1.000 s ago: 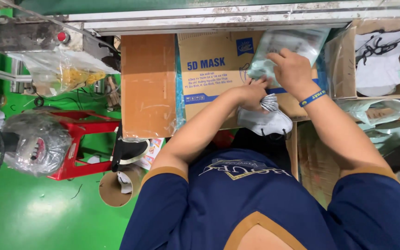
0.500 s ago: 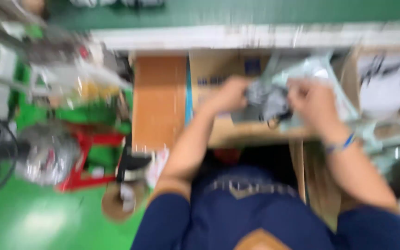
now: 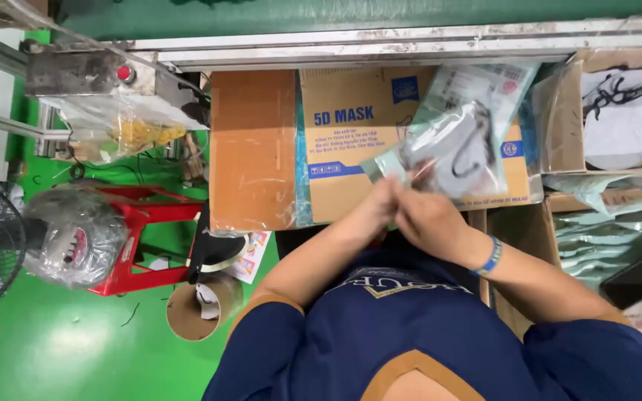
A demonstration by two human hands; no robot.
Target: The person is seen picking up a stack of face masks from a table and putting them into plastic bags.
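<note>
A clear plastic pouch holding a white face mask with black ear loops (image 3: 458, 152) is held up over the brown cardboard carton with blue print (image 3: 351, 141); the pouch is glossy and crinkled, and its lower edge sits at the hands. Near the person, left of the carton and lower, a brown cardboard tube (image 3: 187, 315) stands on the green floor beside a red plastic stool (image 3: 146, 238). A plastic-wrapped fan head (image 3: 76, 234) lies further left of the carton. Right of the carton, an open cardboard box (image 3: 559, 119) holds more white masks with black loops, and pale green pouches (image 3: 603, 238) are stacked below it. Beyond the carton runs a grey metal rail (image 3: 380, 44).

The left hand (image 3: 380, 204) and right hand (image 3: 429, 215) are pressed together just below the carton, both clenched on the pouch's bottom edge. The right wrist wears a blue band (image 3: 490, 256).
</note>
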